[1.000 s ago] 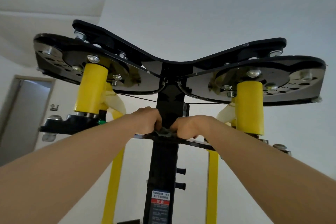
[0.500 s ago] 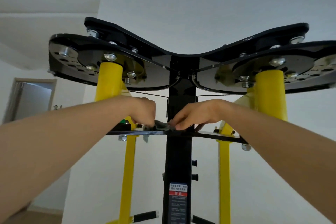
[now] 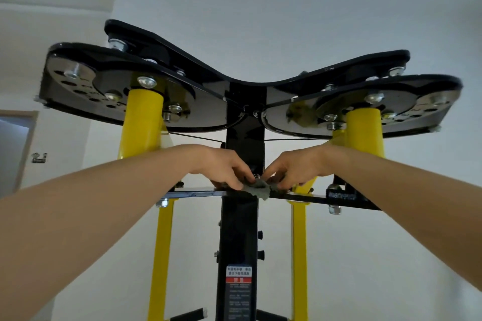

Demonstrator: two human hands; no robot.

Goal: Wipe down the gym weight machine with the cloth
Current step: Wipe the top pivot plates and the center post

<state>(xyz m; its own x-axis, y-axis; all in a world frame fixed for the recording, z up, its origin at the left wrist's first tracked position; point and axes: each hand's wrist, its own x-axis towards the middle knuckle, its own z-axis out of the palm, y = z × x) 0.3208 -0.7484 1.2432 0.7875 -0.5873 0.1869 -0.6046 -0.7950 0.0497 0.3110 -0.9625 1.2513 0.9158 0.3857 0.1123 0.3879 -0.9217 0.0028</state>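
I look up at a black and yellow weight machine with a black centre post [image 3: 242, 237]. A flat black cross plate [image 3: 198, 193] crosses that post at hand height. A small grey-green cloth [image 3: 258, 188] lies bunched on this plate right at the post, one corner hanging over the edge. My left hand [image 3: 224, 168] pinches the cloth's left side with curled fingers. My right hand [image 3: 289, 171] pinches its right side the same way. Most of the cloth is hidden under my fingers.
Overhead spread two black pulley plates [image 3: 109, 91] with bolts, carried on yellow tubes [image 3: 142, 125]. Yellow uprights [image 3: 161, 255] run down on both sides of the post. A warning sticker [image 3: 238, 281] sits low on the post. A doorway [image 3: 13, 148] is at far left.
My view has shifted between frames. Both hands stayed at the post on the cross plate; the cloth now shows more between my fingertips, with a corner hanging over the plate's edge.
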